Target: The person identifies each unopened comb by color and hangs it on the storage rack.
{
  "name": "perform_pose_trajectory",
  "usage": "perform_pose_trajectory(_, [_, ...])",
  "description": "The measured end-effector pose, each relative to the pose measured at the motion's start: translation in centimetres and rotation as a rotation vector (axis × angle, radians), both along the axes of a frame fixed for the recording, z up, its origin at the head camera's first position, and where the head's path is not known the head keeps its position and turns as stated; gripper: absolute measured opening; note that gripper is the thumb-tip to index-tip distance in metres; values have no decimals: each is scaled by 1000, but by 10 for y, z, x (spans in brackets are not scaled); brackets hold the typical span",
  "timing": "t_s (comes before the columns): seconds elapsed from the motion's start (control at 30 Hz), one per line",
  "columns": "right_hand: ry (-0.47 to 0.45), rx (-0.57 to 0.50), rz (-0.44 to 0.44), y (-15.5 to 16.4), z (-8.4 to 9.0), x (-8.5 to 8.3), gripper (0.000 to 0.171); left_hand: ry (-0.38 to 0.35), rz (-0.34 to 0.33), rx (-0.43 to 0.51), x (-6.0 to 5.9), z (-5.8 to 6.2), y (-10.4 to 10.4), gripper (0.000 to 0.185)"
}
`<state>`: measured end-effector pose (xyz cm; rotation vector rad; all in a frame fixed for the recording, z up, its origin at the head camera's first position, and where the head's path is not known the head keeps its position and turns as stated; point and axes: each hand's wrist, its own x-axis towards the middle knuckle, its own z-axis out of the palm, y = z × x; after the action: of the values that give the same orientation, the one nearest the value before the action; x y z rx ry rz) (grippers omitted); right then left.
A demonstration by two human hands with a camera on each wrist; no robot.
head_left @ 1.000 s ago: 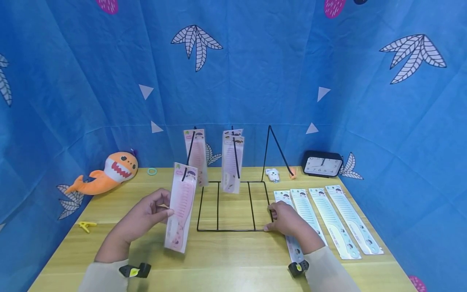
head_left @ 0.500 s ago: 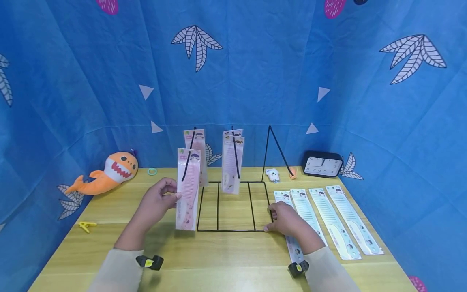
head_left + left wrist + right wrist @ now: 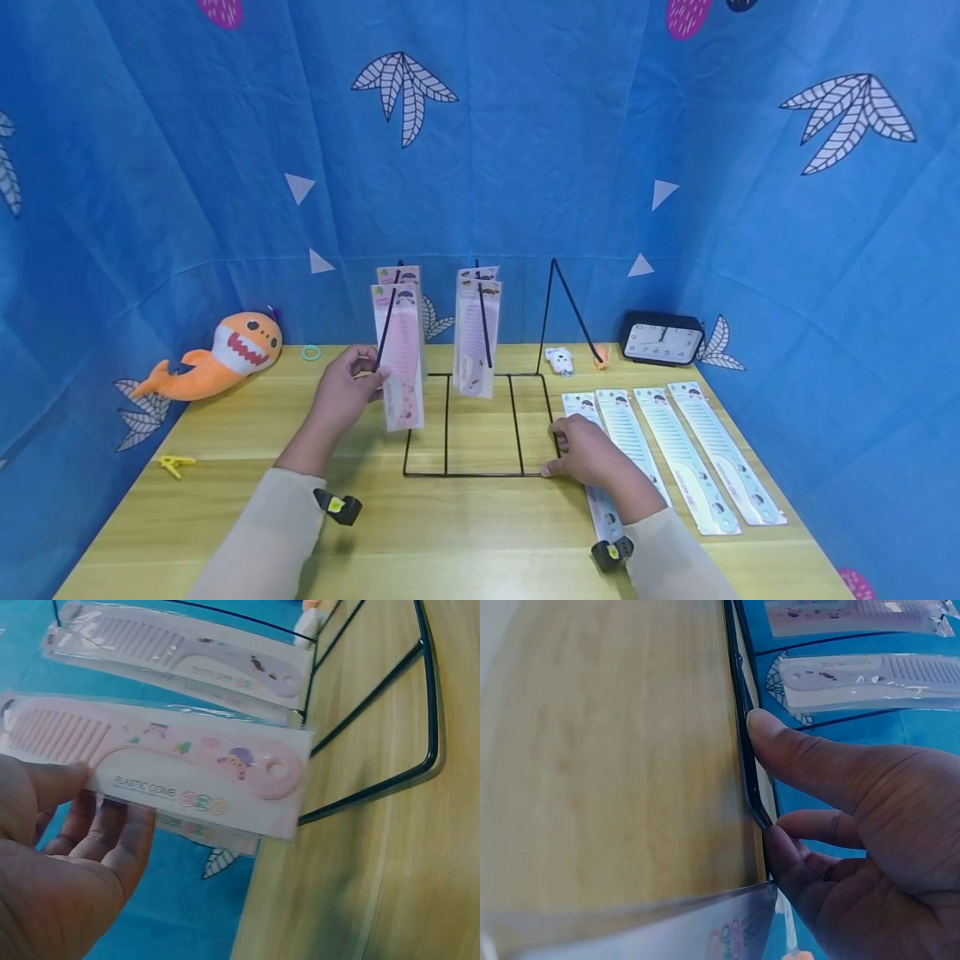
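Note:
My left hand (image 3: pixel 345 387) pinches the left edge of a pink plastic comb in a clear packet (image 3: pixel 402 358), thumb in front and fingers behind. The packet's top is at the left arm of a black wire rack (image 3: pixel 480 475), in front of another pink comb packet (image 3: pixel 386 273) that is mostly covered. From the middle arm hang purple comb packets (image 3: pixel 477 333), one before the other. With thumb and fingers my right hand (image 3: pixel 588 454) grips the rack's base at its front right corner; the right wrist view shows the thumb on the black wire (image 3: pixel 742 735).
Several pale green comb packets (image 3: pixel 678 458) lie in a row at the right, the nearest partly under my right forearm. Behind stand a black clock (image 3: pixel 662 337) and a small white toy (image 3: pixel 559 360). Leftward lie an orange shark plush (image 3: pixel 225 354), a yellow clip (image 3: pixel 176 465) and a hair tie (image 3: pixel 311 352).
My left hand has moved away from me, up and rightward in view, sliding the pink comb packet back along the rack's left arm. The right hand keeps its place on the rack.

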<state>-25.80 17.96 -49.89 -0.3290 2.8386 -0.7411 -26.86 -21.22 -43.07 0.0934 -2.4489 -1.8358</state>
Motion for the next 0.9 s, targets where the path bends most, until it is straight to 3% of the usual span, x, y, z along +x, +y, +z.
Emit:
perform_pose_trajectory(0.4, [-3,0,0,1,-1,-1,76,1,80,39,-26,-9,4,17])
perform_pose_trajectory(0.9, [-12,-2,-4,1,0,0,76,45,102,145,-38,-16,8,15])
